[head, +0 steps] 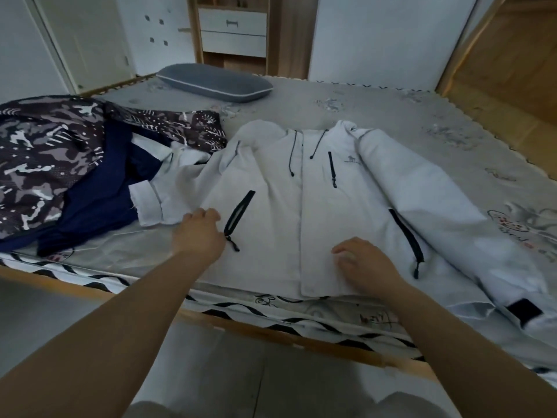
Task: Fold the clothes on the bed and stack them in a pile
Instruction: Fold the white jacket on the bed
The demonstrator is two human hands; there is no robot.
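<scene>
Bed (391,122) with grey patterned cover; white jacket (289,212) lies front-up, flat, at the near edge. Left hand (200,233) pinches the jacket's left side by a pocket zip; right hand (366,265) rests on the hem, fingers loosely curled. Dark patterned clothes (45,158) heaped at the left edge, grey pillow (214,82) at the far edge.

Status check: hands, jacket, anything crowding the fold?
Left hand and right hand both rest on white jacket, spread front-up, unfolded. Its left sleeve overlaps the navy garment and camo clothes.
</scene>
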